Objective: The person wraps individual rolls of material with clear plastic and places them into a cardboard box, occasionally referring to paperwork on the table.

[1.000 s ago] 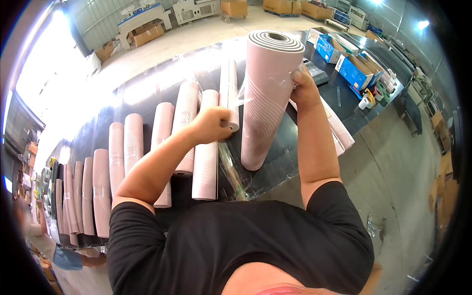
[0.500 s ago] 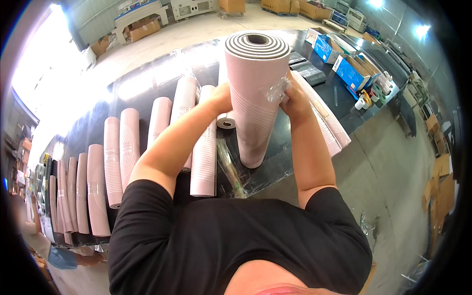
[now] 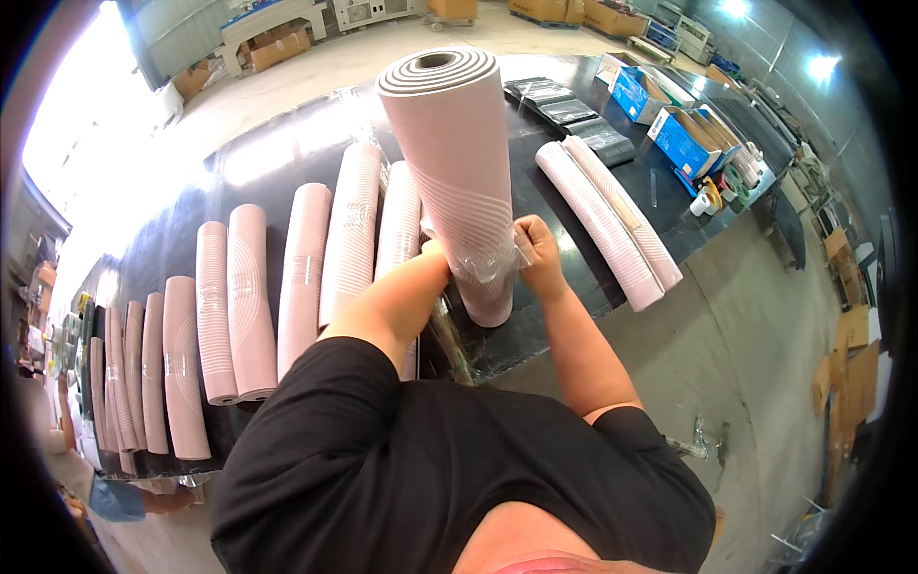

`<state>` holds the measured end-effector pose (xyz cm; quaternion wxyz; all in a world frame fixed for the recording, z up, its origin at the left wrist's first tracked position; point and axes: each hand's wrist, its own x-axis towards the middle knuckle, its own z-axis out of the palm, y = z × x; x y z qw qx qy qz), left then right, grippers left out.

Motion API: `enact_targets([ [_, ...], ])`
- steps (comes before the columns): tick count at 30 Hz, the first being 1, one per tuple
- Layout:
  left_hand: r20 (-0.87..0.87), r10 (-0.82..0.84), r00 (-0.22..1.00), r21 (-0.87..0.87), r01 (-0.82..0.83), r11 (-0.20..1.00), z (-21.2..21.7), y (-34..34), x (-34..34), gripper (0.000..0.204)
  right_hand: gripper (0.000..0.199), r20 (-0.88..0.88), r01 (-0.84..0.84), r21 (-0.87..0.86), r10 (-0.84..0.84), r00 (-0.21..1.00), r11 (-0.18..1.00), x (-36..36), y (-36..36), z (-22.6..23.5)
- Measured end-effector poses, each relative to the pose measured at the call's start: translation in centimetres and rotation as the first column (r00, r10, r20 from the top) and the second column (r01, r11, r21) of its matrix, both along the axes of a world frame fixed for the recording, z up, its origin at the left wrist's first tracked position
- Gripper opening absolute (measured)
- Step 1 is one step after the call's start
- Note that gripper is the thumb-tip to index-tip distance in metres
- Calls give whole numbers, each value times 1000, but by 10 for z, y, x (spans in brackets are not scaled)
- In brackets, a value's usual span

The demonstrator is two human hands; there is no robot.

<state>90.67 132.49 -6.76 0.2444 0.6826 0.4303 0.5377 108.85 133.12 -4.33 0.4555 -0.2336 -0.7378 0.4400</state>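
Observation:
A rolled pink mat [image 3: 457, 143] with a spiral grey-and-pink end stands on the black table before me, leaning slightly left. Clear plastic film [image 3: 483, 258] is wrapped round its lower part. My right hand [image 3: 541, 256] is closed at the mat's right side, pinching the edge of that film. At the left side, my left hand [image 3: 437, 254] reaches low against the roll; its fingers are hidden behind the mat. Close by on the left lies another rolled mat [image 3: 398, 215], partly covered by my left arm.
Several more pink rolls [image 3: 306, 258] line the left of the black table [image 3: 535, 210]. Two rolls [image 3: 612, 225] lie at the right edge. Beyond are flat black packs [image 3: 574, 120], blue boxes [image 3: 684, 139] and tape rolls [image 3: 734, 177]. Another person [image 3: 120, 497] is at far left.
The upright mat's top has tilted left. Both hands have moved lower on it, and the film now sits round its lower part. The mat that lay behind it is out of sight.

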Motion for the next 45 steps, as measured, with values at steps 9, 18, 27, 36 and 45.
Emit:
enact_targets([
  [9,-83,-13,996,-227,-6,974,-10,15,27,31,73,-433,92,-38,-99,896,995,-12,-47,-5],
  [18,-20,-704,710,-990,83,112,-32,-58,38,33,47,-18,322,-353,-350,936,878,41,29,26],
  [27,-156,-766,624,-955,103,278,-45,-168,46,56,65,138,157,-744,-80,987,650,82,-30,-148],
  [36,-530,-524,667,-818,-240,522,-7,-198,94,128,36,362,577,-356,-461,811,735,79,-29,-165],
  [45,-792,-53,608,-253,-248,935,-15,-234,100,126,22,-157,67,-950,-649,745,306,64,-19,-146],
])
